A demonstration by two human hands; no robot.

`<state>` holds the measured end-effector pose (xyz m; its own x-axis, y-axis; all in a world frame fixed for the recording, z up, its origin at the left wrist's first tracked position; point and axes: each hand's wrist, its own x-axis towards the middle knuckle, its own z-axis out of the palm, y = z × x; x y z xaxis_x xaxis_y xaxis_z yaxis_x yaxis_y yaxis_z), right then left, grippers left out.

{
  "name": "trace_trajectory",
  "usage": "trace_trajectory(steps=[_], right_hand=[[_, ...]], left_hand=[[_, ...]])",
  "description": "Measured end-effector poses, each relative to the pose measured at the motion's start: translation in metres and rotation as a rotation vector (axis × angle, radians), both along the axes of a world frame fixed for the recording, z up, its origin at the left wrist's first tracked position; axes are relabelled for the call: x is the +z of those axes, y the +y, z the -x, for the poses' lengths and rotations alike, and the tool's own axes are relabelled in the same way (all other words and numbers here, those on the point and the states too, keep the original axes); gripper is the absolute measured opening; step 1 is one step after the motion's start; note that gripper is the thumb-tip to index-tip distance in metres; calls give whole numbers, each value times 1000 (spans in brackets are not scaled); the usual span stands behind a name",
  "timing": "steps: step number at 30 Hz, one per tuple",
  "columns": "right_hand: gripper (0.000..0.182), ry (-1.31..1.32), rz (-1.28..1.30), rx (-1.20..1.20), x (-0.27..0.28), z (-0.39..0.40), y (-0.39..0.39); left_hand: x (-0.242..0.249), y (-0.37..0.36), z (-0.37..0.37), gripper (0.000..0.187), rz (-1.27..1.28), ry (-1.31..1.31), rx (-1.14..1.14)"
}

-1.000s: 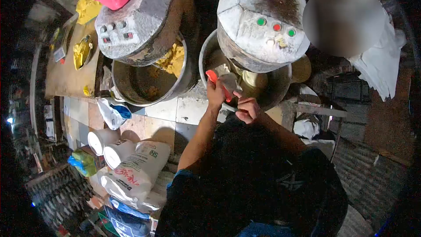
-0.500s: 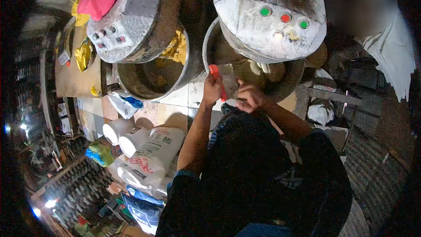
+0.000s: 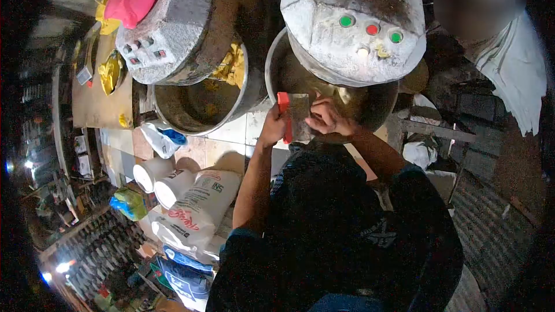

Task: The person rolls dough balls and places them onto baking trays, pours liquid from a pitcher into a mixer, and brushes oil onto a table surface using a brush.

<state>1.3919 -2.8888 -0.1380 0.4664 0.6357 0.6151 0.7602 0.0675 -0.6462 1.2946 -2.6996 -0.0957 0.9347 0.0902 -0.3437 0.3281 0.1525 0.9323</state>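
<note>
A dough scraper with a red handle (image 3: 284,110) and a flat metal blade (image 3: 300,117) is in my left hand (image 3: 272,129), fingers wrapped round the handle. The blade points right, upright before the front rim of the right mixer bowl (image 3: 272,60). My right hand (image 3: 330,118) is at the blade's far edge, fingers curled in close to the metal; what they pinch, if anything, is hidden. Inside the bowl, pale metal mixing parts (image 3: 343,95) catch the light under the white mixer head (image 3: 352,29).
On the left stands a second mixer (image 3: 167,29) whose bowl (image 3: 245,81) has yellow dough (image 3: 231,66) at its rim. White buckets (image 3: 153,173) and a printed sack (image 3: 208,196) stand below. A person in a white garment (image 3: 511,63) is at the upper right.
The scraper has turned so its blade shows broadside. My right hand has come up to the blade's edge. The shiny parts in the bowl look different, darker and less spread.
</note>
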Motion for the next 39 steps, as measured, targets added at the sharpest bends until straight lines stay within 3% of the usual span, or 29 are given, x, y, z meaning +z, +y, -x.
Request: trace_trajectory(steps=[2,3,6,7,9,10,12,13,15,16,18,19,20,21,23,24,25,26,28,30,32,34,36,39], right_hand=[[42,-58,-228,-170,-3,1,4],[35,34,-10,-137,-5,-1,-9],[24,217,213,-101,-22,7,-25],[24,424,393,-129,-57,14,-28],[22,575,866,-147,-59,13,-28],[22,582,870,-143,-65,15,-27],[22,457,517,-60,-81,18,-21],[22,464,520,-52,-70,15,-15],[29,907,501,12,-31,0,4],[29,906,499,22,-41,-7,6],[20,1391,25,327,-74,-22,-1],[19,1893,-335,78,-112,-24,-2],[31,1920,-57,-332,-141,-25,-12],[31,1929,-53,-330,-173,-21,-28],[37,1675,265,-302,-240,-17,-54],[38,1603,354,-292,-239,-14,-56],[39,1529,441,-282,-239,-10,-59],[35,1511,296,-361,-217,-7,-56],[33,1468,143,-434,-163,-10,-38],[25,1611,-25,-371,-94,-15,-18],[20,1559,66,-220,-71,-25,-15],[22,1708,-390,188,-59,-28,-9],[27,1736,-526,262,-78,-19,-23],[18,1634,-50,-597,-135,3,-58]], left_hand=[[10,3,4,26,-211,10,56],[7,5,8,21,-189,13,160],[4,13,24,13,-106,124,298],[-6,21,35,13,-55,122,297],[-15,23,52,15,-109,120,369],[-18,25,65,15,-108,129,370],[-29,39,95,20,-94,279,309],[-35,39,112,20,-93,288,314],[-47,41,143,24,-125,300,290],[-54,38,157,24,-130,301,299],[-67,23,178,26,-156,186,520],[-62,15,186,26,-156,205,532],[-49,6,196,28,-99,184,573],[-42,5,202,30,-46,149,610],[-39,19,227,32,-45,226,539],[-38,22,243,34,-26,309,474],[-41,20,257,32,-83,327,561],[-31,13,258,29,-47,374,734],[-53,24,291,28,-33,415,714],[-49,30,300,27,-81,422,690],[-40,28,305,26,-69,486,715],[-47,30,317,25,-194,338,732],[-73,42,341,24,-131,334,709],[-61,43,351,21,-152,214,656]])
